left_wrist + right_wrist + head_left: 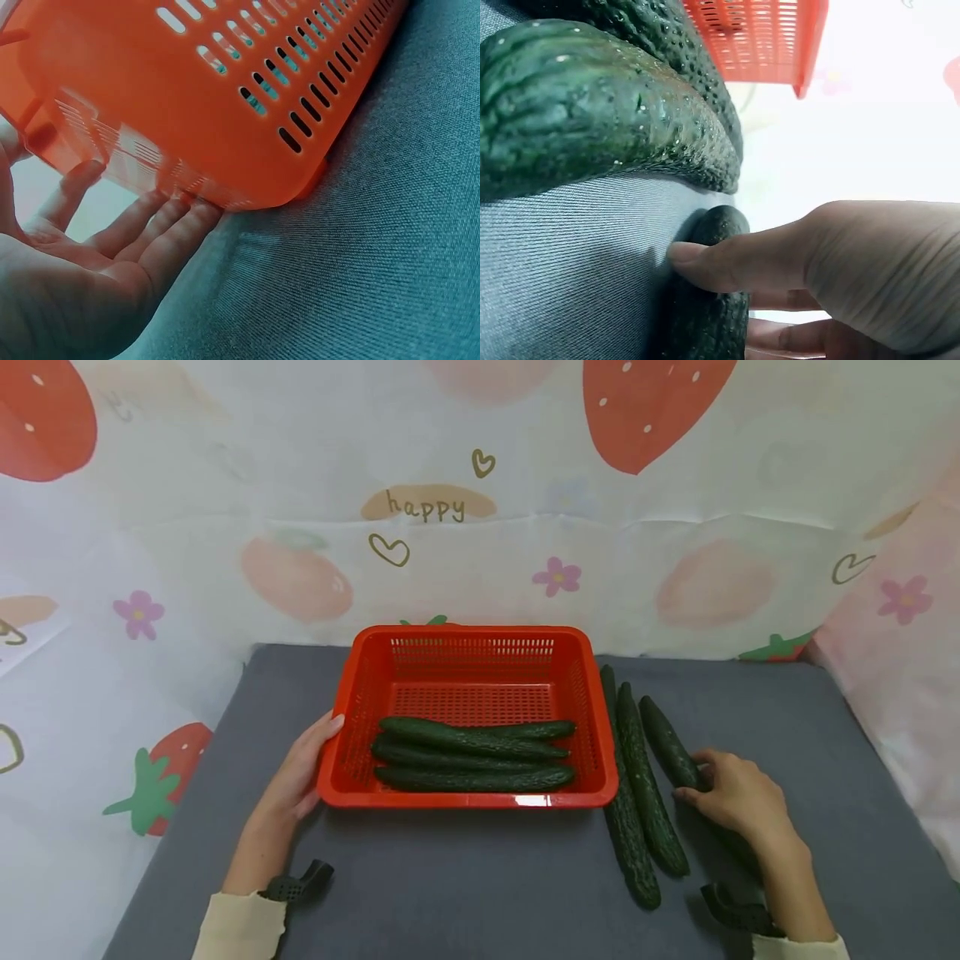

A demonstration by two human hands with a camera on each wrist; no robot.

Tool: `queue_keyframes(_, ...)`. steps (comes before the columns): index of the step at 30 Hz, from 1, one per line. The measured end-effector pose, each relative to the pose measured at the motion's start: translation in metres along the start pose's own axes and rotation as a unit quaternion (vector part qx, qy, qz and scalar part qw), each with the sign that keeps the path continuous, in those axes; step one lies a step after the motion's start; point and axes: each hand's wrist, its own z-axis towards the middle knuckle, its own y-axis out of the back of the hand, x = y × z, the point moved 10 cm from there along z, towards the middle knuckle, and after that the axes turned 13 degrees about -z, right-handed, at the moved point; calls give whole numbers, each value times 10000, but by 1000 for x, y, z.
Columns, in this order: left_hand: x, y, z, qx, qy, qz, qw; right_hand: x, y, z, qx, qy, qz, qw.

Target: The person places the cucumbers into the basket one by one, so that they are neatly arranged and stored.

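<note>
A red plastic basket (472, 800) with slotted walls stands on the grey cloth. Several dark green cucumbers (472, 779) lie crosswise inside it, towards the near side. My left hand (298, 768) holds the basket's left rim, its fingers against the outer wall (187, 127) in the left wrist view. On the right, my right hand (738, 797) grips a cucumber (667, 735) from above, thumb on the near side; this cucumber (709, 315) lies on the cloth, partly hidden by the hand. Two more cucumbers (648, 785) lie lengthwise between the basket and that hand.
A grey cloth (465, 885) covers the table. Behind it hangs a white curtain (450, 577) printed with strawberries, hearts and flowers, which also runs down the left side. Black straps with small mounts (300, 883) sit on both wrists.
</note>
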Motion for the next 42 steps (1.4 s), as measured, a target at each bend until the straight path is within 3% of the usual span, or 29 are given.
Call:
queue_keyframes(8,-1,0,-1,119,-67,-27,9999,-3,2,0,-27,-30,133,9999)
queue_keyframes(13,2,1,2,-29,5,-34,10000,-6,4,-2,-52,98,310,9995)
queue_keyframes(20,7,-2,5,-91,61,-43,9999,-3,22,-10,-599,177,547,9965)
queue_keyframes(26,2,2,3,-79,-66,68,9999,16,35,-12,-1028,438,817,9904)
queue_keyframes(34,0,3,1,7,-13,112,9999,40,61,-18,-1586,877,1127,9770)
queue_keyframes(42,1,4,1,73,-56,16,10000,71,84,-17,-1578,1315,1074,9728)
